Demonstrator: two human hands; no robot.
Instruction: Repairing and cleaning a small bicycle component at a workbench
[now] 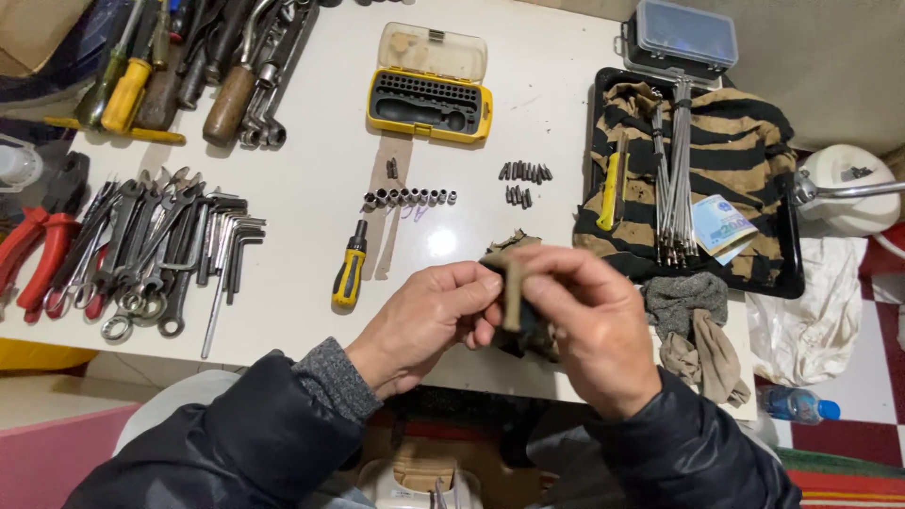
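My left hand (429, 320) and my right hand (589, 325) meet over the near edge of the white table (311, 198). Together they pinch a brownish rag (514, 273) folded around something small that I cannot make out. A short yellow-and-black screwdriver (350, 267) lies just left of my left hand. Behind the hands stands a row of small sockets (410, 197) and two clusters of driver bits (523, 182). A yellow bit case (429, 99) lies open at the back.
Wrenches and hex keys (165, 245) and red pliers (38, 250) spread at left, with larger tools (207, 57) at the back left. A black tray (790, 254) with striped cloth, spokes (674, 179) and a clear box (683, 33) is at right; grey rags (693, 325) lie nearby.
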